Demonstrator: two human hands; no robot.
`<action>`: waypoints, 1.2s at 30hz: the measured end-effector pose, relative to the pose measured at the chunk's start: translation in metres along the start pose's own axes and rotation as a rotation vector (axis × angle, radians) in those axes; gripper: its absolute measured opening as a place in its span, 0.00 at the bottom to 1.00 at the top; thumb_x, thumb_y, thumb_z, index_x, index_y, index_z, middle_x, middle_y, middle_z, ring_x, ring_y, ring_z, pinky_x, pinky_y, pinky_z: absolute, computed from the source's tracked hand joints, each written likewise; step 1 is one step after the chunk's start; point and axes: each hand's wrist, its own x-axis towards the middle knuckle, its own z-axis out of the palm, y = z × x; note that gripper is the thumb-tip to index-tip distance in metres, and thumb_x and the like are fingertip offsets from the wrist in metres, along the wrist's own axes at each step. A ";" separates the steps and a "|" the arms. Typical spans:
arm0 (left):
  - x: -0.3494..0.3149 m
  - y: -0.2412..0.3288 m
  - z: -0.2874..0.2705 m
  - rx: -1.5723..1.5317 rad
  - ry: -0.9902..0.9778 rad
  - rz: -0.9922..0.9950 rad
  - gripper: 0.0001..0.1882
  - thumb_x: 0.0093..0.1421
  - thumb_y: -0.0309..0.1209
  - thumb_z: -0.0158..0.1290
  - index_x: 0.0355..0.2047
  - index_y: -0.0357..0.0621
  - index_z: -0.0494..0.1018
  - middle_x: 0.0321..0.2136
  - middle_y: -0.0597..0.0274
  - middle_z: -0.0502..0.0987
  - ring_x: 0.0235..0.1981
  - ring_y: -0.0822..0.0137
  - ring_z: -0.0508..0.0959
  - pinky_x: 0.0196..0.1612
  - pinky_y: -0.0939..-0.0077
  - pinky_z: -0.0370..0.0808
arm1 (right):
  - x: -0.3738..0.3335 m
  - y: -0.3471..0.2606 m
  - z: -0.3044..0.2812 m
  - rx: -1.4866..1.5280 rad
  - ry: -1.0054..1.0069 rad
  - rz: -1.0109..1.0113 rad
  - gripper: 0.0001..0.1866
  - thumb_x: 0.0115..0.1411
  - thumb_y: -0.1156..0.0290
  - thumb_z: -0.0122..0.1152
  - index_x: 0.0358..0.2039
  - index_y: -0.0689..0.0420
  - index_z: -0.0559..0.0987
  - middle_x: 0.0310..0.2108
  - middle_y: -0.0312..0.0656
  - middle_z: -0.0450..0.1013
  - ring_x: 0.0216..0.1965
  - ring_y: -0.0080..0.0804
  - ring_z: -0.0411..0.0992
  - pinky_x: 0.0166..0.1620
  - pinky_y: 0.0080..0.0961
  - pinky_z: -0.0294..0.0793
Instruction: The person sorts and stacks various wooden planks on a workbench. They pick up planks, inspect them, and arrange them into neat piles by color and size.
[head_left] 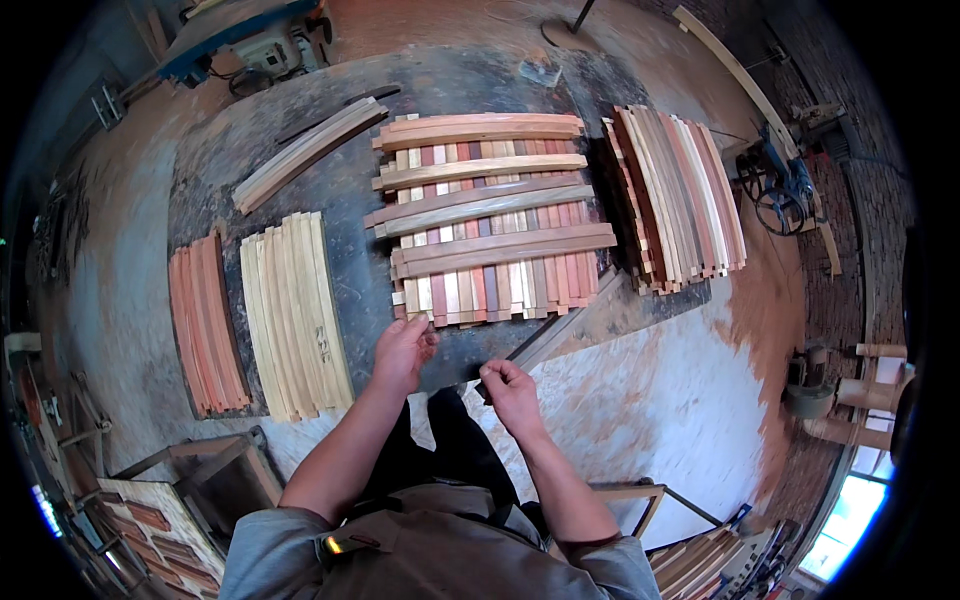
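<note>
In the middle of the dark tabletop lies a stack of wooden strips [500,290] in mixed reds, browns and creams, with several bars [505,241] laid crosswise over it. At its near left corner is my left hand [402,355], fingers curled; whether anything is in them is hidden. My right hand [512,398] is closed in a pinch at the near end of a long wooden strip [568,328]. That strip slants away to the right, passing the stack's near right corner.
Reddish strips [208,325] and pale strips [292,315] lie in bundles on the left. Behind them rest some loose bars [310,155]. To the right stands a tall pile of mixed strips [680,195]. A blue-topped machine [245,45] is at the far left; wooden frames [215,465] are near.
</note>
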 end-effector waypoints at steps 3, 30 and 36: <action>0.000 -0.004 0.000 0.096 0.083 0.042 0.08 0.67 0.35 0.53 0.36 0.44 0.71 0.28 0.64 0.77 0.25 0.71 0.78 0.27 0.75 0.75 | -0.003 0.005 0.000 -0.014 -0.018 0.018 0.09 0.65 0.66 0.59 0.36 0.59 0.79 0.22 0.31 0.71 0.22 0.17 0.67 0.27 0.17 0.68; -0.083 -0.047 -0.030 0.219 0.140 0.032 0.09 0.64 0.33 0.54 0.33 0.38 0.74 0.25 0.65 0.75 0.24 0.75 0.75 0.28 0.81 0.72 | 0.101 -0.177 0.054 -1.622 -0.546 -1.202 0.33 0.51 0.67 0.65 0.58 0.57 0.67 0.54 0.50 0.68 0.59 0.50 0.65 0.64 0.44 0.59; -0.106 -0.058 -0.049 0.278 0.140 0.001 0.10 0.63 0.33 0.53 0.36 0.37 0.74 0.28 0.62 0.77 0.25 0.72 0.77 0.31 0.75 0.76 | 0.119 -0.174 0.051 -1.589 -0.535 -1.223 0.37 0.49 0.66 0.67 0.60 0.61 0.66 0.52 0.50 0.68 0.56 0.49 0.66 0.62 0.42 0.62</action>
